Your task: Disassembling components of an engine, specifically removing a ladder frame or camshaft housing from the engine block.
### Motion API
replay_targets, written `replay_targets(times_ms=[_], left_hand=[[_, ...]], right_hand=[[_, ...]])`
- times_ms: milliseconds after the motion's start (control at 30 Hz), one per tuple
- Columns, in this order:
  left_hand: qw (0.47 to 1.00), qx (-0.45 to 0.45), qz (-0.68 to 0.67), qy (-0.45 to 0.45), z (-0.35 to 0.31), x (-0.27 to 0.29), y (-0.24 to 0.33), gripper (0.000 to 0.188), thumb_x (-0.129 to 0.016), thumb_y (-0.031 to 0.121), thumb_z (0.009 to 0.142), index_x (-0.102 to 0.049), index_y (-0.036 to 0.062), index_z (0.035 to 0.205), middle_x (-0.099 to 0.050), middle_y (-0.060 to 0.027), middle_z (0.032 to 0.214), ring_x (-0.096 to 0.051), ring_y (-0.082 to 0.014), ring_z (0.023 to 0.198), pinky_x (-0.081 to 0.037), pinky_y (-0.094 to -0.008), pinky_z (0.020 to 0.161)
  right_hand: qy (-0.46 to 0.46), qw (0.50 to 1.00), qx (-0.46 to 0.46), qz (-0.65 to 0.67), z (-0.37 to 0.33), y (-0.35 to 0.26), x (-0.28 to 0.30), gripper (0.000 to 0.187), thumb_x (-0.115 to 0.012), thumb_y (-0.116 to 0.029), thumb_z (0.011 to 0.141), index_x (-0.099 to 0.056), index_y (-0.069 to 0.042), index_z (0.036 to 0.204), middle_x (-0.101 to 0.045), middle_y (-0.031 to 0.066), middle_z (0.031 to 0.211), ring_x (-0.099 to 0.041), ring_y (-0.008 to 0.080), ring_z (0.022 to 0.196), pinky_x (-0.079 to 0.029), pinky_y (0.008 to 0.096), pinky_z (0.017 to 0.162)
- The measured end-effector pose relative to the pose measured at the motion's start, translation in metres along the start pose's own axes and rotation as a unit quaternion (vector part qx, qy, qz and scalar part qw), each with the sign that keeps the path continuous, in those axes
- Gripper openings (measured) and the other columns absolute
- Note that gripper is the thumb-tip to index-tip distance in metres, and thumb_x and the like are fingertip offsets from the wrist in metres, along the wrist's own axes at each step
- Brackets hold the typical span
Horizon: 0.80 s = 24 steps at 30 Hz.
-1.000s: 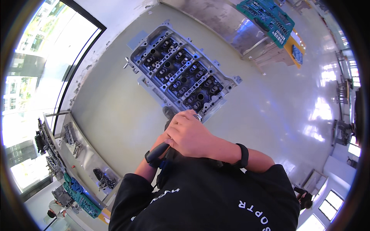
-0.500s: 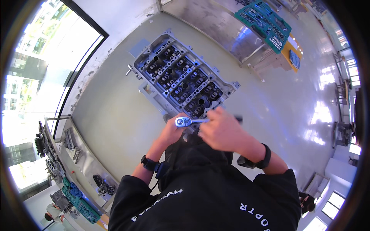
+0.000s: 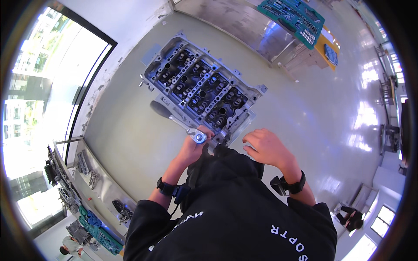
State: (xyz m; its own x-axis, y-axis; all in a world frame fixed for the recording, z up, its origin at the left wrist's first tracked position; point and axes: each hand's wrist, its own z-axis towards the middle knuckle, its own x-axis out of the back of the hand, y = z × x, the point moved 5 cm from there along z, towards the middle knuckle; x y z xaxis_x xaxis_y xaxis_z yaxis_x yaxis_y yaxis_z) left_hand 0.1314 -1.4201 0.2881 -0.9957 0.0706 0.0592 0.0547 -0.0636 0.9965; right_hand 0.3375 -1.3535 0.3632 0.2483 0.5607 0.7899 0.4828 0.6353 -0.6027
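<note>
A grey metal engine cylinder head point(image 3: 213, 102), its valve gear exposed in dark bays, lies right in front of me. At its near left corner my left hand point(image 3: 190, 150) is closed around the head end of a ratchet wrench point(image 3: 180, 123). The wrench's round drive head faces up, and its dark handle points away to the far left, alongside the cylinder head. Whatever is below the drive head is hidden by my hand. My right hand point(image 3: 271, 148) is off the wrench, to the right of the near end, fingers apart and loosely bent with nothing in them.
A green socket tool case point(image 3: 296, 19) lies open on a metal bench point(image 3: 226, 21) at the far right. To the left, a shelf point(image 3: 104, 191) carries metal engine parts and another green case point(image 3: 102, 232). Two other people point(image 3: 350, 219) are in the background, away from me.
My right hand has let go of the wrench and drawn back to the right. The wrench handle has swung from pointing right to pointing far left, while my left hand stays at its head.
</note>
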Motion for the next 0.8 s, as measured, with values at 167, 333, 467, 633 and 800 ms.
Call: replay_targets(times_ms=[167,333,467,633,800], left_hand=[[0.998,-0.051,0.023,0.029,0.011,0.015,0.020,0.017,-0.052,-0.014,0.084,-0.049,0.0022,0.089,-0.055,-0.0093,0.089,-0.060,-0.0255,0.092,-0.048,-0.0370,0.083],[0.994,-0.074,0.071,0.041,0.031,0.051,0.049,0.010,-0.052,-0.008,0.089,-0.048,0.0014,0.091,-0.054,-0.0092,0.090,-0.061,-0.0250,0.093,-0.049,-0.0372,0.084],[0.992,-0.066,0.082,0.069,0.043,0.093,0.057,0.006,-0.052,-0.003,0.092,-0.048,0.0012,0.094,-0.054,-0.0087,0.092,-0.061,-0.0239,0.095,-0.049,-0.0376,0.086],[0.989,-0.049,0.071,0.117,0.068,0.157,0.047,0.006,-0.052,-0.006,0.091,-0.051,0.0002,0.092,-0.056,-0.0073,0.092,-0.061,-0.0195,0.091,-0.049,-0.0349,0.086],[0.987,-0.050,0.111,0.106,0.098,0.211,0.044,0.004,-0.052,-0.001,0.093,-0.052,0.0013,0.096,-0.057,-0.0069,0.092,-0.061,-0.0196,0.096,-0.047,-0.0324,0.086]], right_hand=[[0.030,0.998,-0.049,-0.008,-0.014,0.014,0.000,0.015,-0.063,-0.016,0.082,-0.062,-0.004,0.092,-0.064,0.0103,0.087,-0.059,0.0302,0.086,-0.046,0.0393,0.078],[0.032,0.997,-0.073,-0.011,-0.017,0.012,0.002,0.015,-0.063,-0.016,0.082,-0.062,-0.005,0.093,-0.064,0.0104,0.084,-0.059,0.0303,0.085,-0.046,0.0392,0.079],[0.036,0.995,-0.088,0.014,-0.018,0.012,0.001,0.014,-0.062,-0.015,0.083,-0.063,-0.005,0.092,-0.064,0.0115,0.085,-0.059,0.0306,0.086,-0.045,0.0396,0.079],[0.090,0.989,-0.113,0.032,-0.015,0.019,-0.006,0.015,-0.062,-0.016,0.082,-0.063,-0.005,0.091,-0.062,0.0129,0.081,-0.058,0.0331,0.081,-0.045,0.0416,0.075],[0.087,0.975,-0.195,0.055,-0.001,0.016,-0.003,0.013,-0.062,-0.016,0.084,-0.063,-0.006,0.093,-0.063,0.0105,0.083,-0.058,0.0302,0.082,-0.045,0.0391,0.076]])
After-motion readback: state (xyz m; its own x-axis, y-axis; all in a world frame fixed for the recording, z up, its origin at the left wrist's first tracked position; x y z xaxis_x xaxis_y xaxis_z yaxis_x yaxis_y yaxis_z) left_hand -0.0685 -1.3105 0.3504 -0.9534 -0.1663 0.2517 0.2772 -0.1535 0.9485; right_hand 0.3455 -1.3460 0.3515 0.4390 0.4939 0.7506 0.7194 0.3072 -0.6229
